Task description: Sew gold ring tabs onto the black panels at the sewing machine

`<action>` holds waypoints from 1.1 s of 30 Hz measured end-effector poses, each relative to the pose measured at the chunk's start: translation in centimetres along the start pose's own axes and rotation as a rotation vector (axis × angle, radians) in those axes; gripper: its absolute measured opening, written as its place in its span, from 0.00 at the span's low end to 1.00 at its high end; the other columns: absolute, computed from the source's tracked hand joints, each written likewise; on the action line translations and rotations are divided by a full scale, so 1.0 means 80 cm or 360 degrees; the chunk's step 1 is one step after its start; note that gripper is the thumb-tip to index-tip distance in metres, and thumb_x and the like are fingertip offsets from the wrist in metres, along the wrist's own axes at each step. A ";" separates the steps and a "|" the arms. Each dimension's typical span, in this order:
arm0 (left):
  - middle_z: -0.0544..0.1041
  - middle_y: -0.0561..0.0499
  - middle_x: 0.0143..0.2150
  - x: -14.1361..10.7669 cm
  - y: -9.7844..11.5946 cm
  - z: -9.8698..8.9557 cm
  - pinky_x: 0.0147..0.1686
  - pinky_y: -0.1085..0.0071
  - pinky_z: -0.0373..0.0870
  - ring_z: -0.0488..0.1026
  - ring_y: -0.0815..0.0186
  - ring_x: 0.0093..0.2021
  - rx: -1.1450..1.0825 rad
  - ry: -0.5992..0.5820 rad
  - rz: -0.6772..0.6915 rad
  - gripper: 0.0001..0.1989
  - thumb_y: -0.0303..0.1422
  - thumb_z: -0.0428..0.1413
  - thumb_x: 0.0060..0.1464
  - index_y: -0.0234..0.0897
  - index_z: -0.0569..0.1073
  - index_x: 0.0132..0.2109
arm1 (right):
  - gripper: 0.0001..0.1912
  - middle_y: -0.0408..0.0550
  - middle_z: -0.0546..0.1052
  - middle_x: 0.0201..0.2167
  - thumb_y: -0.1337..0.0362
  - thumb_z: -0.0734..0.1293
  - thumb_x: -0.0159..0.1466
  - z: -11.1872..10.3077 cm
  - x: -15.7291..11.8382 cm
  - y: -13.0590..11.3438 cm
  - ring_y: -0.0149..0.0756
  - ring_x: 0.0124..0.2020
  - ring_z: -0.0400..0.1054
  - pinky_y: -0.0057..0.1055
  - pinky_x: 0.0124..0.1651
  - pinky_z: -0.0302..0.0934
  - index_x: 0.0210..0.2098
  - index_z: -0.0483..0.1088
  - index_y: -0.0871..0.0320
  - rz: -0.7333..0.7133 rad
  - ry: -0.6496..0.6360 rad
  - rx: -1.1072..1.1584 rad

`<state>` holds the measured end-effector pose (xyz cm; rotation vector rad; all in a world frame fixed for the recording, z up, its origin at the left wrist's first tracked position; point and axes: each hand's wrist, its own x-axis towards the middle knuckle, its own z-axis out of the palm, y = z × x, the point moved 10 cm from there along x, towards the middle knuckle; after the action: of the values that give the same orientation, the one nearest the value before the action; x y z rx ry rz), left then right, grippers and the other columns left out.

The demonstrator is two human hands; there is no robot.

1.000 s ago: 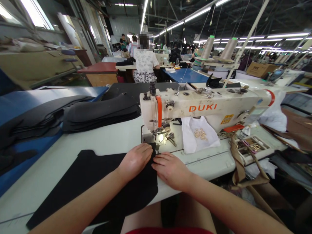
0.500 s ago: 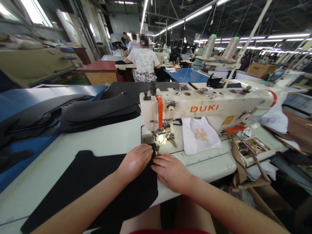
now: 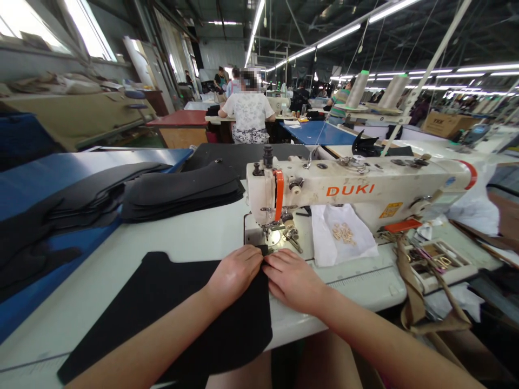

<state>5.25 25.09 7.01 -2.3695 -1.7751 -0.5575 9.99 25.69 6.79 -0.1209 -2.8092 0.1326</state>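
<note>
A large black fabric piece (image 3: pixel 178 302) lies on the pale sewing table, its upper right corner just in front of the needle area of the white sewing machine (image 3: pixel 352 181). My left hand (image 3: pixel 237 270) rests on that corner, fingers bent together and gripping the fabric. Touching the same edge from the right is my right hand (image 3: pixel 294 278), its fingers pressed together on the fabric. Both hands nearly meet below the presser foot. The fingertips partly hide the fabric's edge.
Stacked black pieces (image 3: pixel 182 189) lie at the left beside the machine. Small gold-coloured parts rest on a white cloth (image 3: pixel 322 243) under the machine arm. A tray (image 3: pixel 458 270) with scissors and tan straps (image 3: pixel 409 292) is at the right. A person (image 3: pixel 247 111) sits ahead.
The whole view has shifted, so the scene appears further right and slightly lower. Both hands stay on the fabric corner near the needle.
</note>
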 end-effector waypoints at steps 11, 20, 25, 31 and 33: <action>0.75 0.47 0.36 -0.007 -0.002 -0.004 0.43 0.63 0.73 0.72 0.63 0.39 -0.0063 0.0085 0.0013 0.12 0.28 0.43 0.64 0.36 0.71 0.38 | 0.09 0.54 0.75 0.45 0.68 0.61 0.64 0.008 -0.001 0.000 0.41 0.48 0.67 0.39 0.60 0.54 0.43 0.70 0.63 0.0048 0.0044 -0.0004; 0.76 0.43 0.45 -0.022 -0.006 -0.010 0.51 0.61 0.72 0.73 0.62 0.47 -0.0131 0.0170 -0.0024 0.12 0.26 0.45 0.61 0.33 0.72 0.47 | 0.09 0.54 0.75 0.46 0.69 0.61 0.65 0.009 0.000 -0.002 0.41 0.47 0.68 0.38 0.57 0.57 0.42 0.70 0.63 0.0020 0.0071 -0.0112; 0.77 0.43 0.45 -0.023 -0.002 -0.010 0.51 0.61 0.72 0.73 0.61 0.47 -0.0094 0.0167 0.0001 0.13 0.26 0.45 0.61 0.32 0.72 0.47 | 0.09 0.53 0.75 0.45 0.68 0.61 0.65 0.011 -0.001 -0.002 0.42 0.47 0.67 0.40 0.57 0.57 0.42 0.70 0.62 0.0027 0.0023 -0.0120; 0.77 0.43 0.45 -0.013 -0.007 -0.006 0.49 0.62 0.73 0.73 0.61 0.47 -0.0018 0.0137 -0.0022 0.13 0.26 0.45 0.61 0.32 0.72 0.46 | 0.07 0.53 0.75 0.44 0.69 0.61 0.65 0.015 0.006 0.010 0.41 0.47 0.66 0.39 0.56 0.56 0.40 0.70 0.62 -0.0005 0.0010 -0.0155; 0.77 0.43 0.45 -0.005 -0.011 -0.003 0.49 0.62 0.73 0.73 0.61 0.47 0.0011 0.0148 -0.0013 0.13 0.26 0.44 0.62 0.33 0.72 0.46 | 0.06 0.52 0.75 0.42 0.70 0.62 0.65 0.018 0.010 0.020 0.40 0.47 0.66 0.38 0.56 0.56 0.39 0.70 0.62 -0.0002 -0.0001 -0.0172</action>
<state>4.28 24.89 7.01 -2.2933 -1.7451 -0.6500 8.90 27.26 5.52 -0.1444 -2.8168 -0.0198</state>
